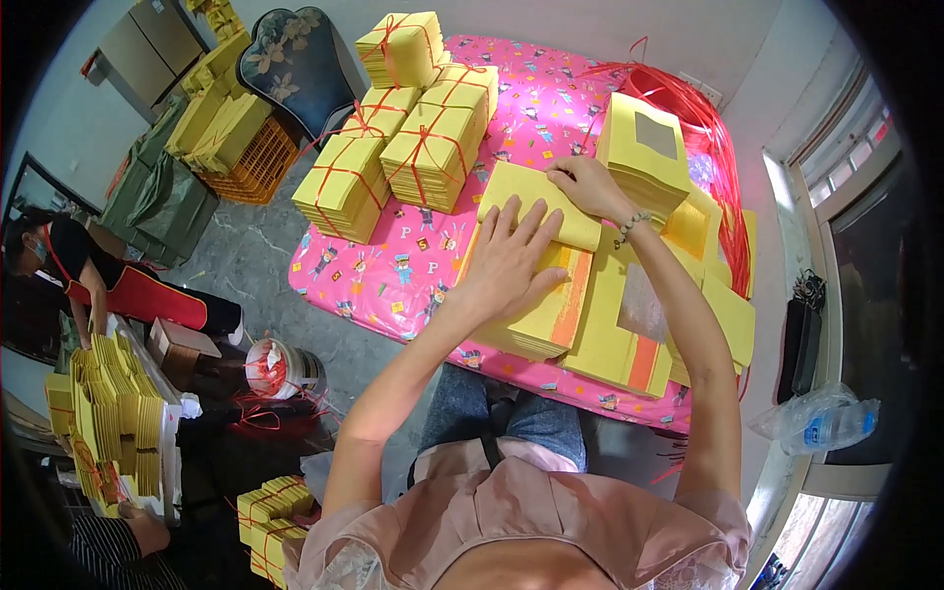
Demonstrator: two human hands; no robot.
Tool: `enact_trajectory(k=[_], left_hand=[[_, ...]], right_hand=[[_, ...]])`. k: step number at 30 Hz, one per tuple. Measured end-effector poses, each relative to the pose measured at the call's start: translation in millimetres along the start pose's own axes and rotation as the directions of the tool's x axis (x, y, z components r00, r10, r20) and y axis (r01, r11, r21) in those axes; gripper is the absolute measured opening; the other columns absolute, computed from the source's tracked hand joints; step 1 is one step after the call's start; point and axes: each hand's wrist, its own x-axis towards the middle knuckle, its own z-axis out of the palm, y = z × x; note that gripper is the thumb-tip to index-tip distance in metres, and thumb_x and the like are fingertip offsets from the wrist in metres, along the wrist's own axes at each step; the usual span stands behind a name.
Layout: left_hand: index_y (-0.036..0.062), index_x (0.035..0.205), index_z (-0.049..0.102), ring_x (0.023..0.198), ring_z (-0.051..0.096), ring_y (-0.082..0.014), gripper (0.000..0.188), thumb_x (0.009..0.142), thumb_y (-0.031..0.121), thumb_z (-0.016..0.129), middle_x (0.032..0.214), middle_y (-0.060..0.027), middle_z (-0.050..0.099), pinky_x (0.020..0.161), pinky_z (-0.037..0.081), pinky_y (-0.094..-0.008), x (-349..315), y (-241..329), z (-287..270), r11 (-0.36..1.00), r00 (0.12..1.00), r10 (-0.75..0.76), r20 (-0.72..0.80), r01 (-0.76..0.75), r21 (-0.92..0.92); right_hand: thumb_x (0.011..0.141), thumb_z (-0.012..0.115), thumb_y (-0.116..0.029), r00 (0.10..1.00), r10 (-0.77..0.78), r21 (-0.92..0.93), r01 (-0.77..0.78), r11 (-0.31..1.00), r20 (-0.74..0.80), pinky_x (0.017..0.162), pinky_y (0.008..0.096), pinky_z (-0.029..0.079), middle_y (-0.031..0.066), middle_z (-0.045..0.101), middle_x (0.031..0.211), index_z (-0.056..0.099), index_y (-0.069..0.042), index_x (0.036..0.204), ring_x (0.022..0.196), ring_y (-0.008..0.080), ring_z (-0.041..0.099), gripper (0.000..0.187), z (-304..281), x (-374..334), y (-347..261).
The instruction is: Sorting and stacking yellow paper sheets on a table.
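Pressing yellow paper point(526, 181) (tablecloth point(382, 295) lettered).

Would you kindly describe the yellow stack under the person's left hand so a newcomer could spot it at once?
Find the pink patterned table. Nearer the person and right of its red-tied yellow bundles sits a yellow paper stack with an orange stripe. Unlike its neighbours, it has the person's left hand spread on top.

The rectangular yellow paper stack point(531, 322) carries an orange band; the glossy pink plastic table cover point(379, 295) shows multicoloured cartoon figures; the dark blue rounded chair point(295, 69) has pale flowers; the slatted plastic crate point(258, 169) is orange.
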Motion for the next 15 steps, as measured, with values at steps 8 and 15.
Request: enact_trajectory(k=[8, 15], left_hand=[[0.0079, 0.152, 0.034, 0.143, 0.026, -0.0472, 0.075, 0.096, 0.057, 0.048, 0.155, -0.0200, 0.033, 0.118, 0.021, -0.0568, -2.0, -1.7, 5.0, 0.999, 0.999, 0.020, -0.027, -0.021, -0.027], [0.0002, 0.146, 0.041, 0.142, 0.026, -0.0506, 0.078, 0.094, 0.056, 0.052, 0.151, -0.0264, 0.037, 0.118, 0.020, -0.0570, -3.4, 3.4, 2.3, 0.992, 1.000, -0.008, 0.008, 0.009, -0.125]], right_hand=[[0.095, 0.056, -0.026, 0.998, -0.050, -0.032, 0.049, 0.998, -0.043, 0.081, 0.0463, 0.051, 0.0202, 0.071, 0.092, 0.073, -0.001, 0.104, 0.088, 0.0366, 0.068, 0.031, 2.0, -3.8, -5.1], [0.095, 0.057, -0.024, 0.998, -0.036, -0.016, 0.035, 0.999, -0.060, 0.081, 0.0463, 0.051, 0.0200, 0.071, 0.094, 0.073, -0.001, 0.103, 0.089, 0.0367, 0.067, 0.029, 5.4, -6.2, -3.7]])
